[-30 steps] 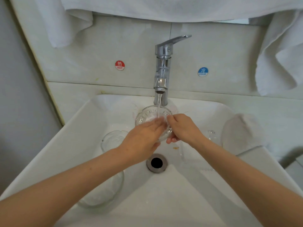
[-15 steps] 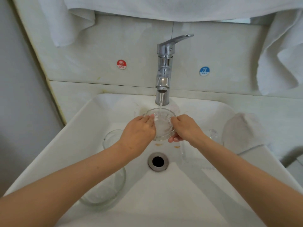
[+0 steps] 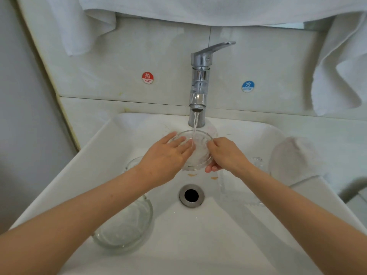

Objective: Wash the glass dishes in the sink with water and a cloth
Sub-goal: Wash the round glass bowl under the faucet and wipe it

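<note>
A small clear glass dish sits under the running tap, and the water falls into it. My right hand grips its right rim, with fingers curled under it. My left hand lies flat with its fingers spread, and the fingertips rest inside the dish on its left side. A larger glass bowl lies in the white sink at the lower left, partly under my left forearm. A white cloth rests on the sink's right rim.
The drain is just below the dish. A clear glass item stands by my right wrist, in front of the cloth. White towels hang above and at the right. Hot and cold stickers flank the tap.
My left hand has opened from a grip on the dish's left rim to flat fingers laid inside it. The dish stays under the stream in my right hand.
</note>
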Demonstrator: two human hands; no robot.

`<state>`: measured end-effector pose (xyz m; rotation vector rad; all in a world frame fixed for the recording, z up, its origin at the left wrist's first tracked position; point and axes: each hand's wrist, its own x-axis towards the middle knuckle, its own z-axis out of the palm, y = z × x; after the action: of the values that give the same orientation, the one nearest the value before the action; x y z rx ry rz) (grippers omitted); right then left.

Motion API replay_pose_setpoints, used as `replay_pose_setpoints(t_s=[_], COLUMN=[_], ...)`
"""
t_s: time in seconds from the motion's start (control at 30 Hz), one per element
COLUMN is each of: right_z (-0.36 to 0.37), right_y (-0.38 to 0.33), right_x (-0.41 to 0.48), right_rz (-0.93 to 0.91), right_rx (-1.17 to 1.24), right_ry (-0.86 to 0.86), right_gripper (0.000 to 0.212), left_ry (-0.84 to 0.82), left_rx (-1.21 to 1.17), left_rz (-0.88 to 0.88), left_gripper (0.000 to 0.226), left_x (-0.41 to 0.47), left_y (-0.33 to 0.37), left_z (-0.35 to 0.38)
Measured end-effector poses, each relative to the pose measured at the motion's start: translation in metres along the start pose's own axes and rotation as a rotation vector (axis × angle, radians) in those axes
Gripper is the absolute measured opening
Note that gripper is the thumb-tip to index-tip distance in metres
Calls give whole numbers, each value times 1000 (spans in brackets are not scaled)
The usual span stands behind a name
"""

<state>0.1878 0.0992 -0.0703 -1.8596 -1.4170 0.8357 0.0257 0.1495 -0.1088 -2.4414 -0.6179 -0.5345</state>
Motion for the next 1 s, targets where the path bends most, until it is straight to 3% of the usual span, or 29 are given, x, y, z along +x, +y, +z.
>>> replay_pose_setpoints(t_s=[0.17,0.27,0.47,0.63,0.73,0.87,1.0], right_z=[-7,-8,-18,-31,-32,-33,-36], right_y=[-3,-3,-8,-14,-14,-15,-13], right_x=[1,0,-1,-5,-6,-9,-7], right_rz=[10,-13,-25,17,36,40,49], right_rx=[41,-12,-138,-151,-164,-146,-89], right_ry=[20,5,-111,-178,-230,-253,-227], right_gripper=[31,31,28,29,31,33,34], left_ry=[-74,-90,9,-6,11,69,170], left_rx=[-55,-106,-103,-191,-176,-111,-154], left_rz=[-71,-69,56,86,134,185,201], left_gripper=[44,40,70,34,35,57,11], left_x=[7,6,3,7,1,-2,1], left_y=[5,3,-2,-1,-1,-11,-11], left_z=[-8,-8,-8,-19,-15,-7,-9])
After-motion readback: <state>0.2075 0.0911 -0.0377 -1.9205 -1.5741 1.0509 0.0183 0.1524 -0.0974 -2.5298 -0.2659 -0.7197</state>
